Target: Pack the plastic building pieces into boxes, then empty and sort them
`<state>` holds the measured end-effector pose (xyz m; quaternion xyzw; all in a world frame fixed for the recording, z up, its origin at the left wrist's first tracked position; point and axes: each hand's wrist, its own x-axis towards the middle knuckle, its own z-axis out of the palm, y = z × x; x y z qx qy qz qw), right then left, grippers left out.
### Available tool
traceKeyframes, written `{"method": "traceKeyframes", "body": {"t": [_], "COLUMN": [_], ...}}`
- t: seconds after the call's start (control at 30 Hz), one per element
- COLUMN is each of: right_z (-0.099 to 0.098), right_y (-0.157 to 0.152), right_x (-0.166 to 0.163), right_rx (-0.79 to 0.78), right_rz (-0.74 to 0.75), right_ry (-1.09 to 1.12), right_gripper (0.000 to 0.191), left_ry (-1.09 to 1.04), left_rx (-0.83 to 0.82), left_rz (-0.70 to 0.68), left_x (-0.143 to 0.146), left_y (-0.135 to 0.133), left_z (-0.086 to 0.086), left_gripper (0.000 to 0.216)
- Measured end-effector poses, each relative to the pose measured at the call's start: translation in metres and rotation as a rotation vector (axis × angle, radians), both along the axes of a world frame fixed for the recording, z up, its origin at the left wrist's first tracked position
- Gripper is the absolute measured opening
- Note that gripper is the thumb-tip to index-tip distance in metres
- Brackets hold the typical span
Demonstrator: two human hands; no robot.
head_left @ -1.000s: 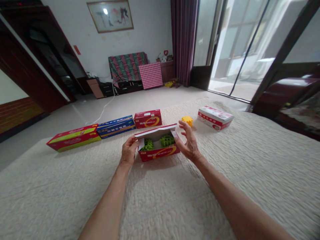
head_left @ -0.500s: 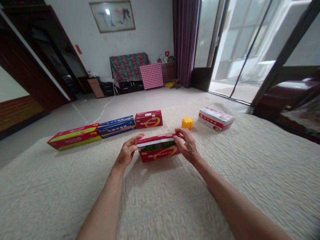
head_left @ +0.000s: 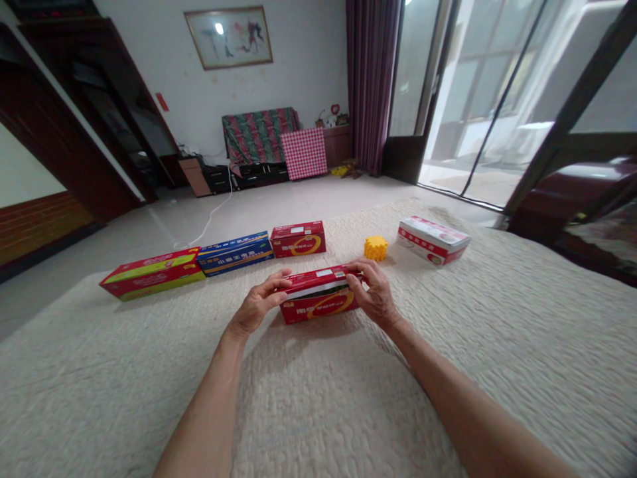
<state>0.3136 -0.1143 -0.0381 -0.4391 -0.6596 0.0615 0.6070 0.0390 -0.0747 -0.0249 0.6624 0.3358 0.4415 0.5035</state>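
Note:
A red cardboard box [head_left: 321, 304] with a yellow ring printed on its front stands on the cream quilted cover in front of me. Its lid is nearly down; a thin dark gap with some green shows along the front edge. My left hand [head_left: 259, 300] grips the lid's left end, fingers on top and thumb at the front. At the right end, my right hand [head_left: 374, 289] holds the lid in the same way, fingers bent over the corner. Just beyond my right hand sits a yellow ridged block [head_left: 375, 247].
Behind the box stand a red box [head_left: 298, 239], a blue box [head_left: 235, 253] and a red-and-green box [head_left: 152, 273] in a row. A white-and-red box [head_left: 432, 239] lies at the right. All rest on the quilted cover [head_left: 318, 411].
Both hands have lowered the lid of the red box from a wide opening to a thin gap. Less of the green contents shows. The view has shifted slightly.

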Motion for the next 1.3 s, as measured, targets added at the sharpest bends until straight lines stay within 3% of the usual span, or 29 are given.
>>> {"method": "traceKeyframes", "body": {"t": [0.4,0.7,1.3], "right_z": [-0.003,-0.005,-0.009], "right_y": [0.002,-0.001,0.002], "right_x": [-0.001,-0.002,0.0], "right_rx": [0.016,0.012,-0.065], "right_rz": [-0.025,-0.04,0.017], "right_ry": [0.001,0.0,0.043], "right_gripper": [0.007,0.011,0.01], "left_ry": [0.0,0.086,0.262], "left_rx": [0.023,-0.004,0.137], "left_rz": [0.038,-0.056,-0.017], "left_x": [0.001,-0.002,0.002], "left_y": [0.002,-0.003,-0.001], "left_z": [0.0,0.007,0.011], "left_gripper": [0.021,0.015,0.011]}}
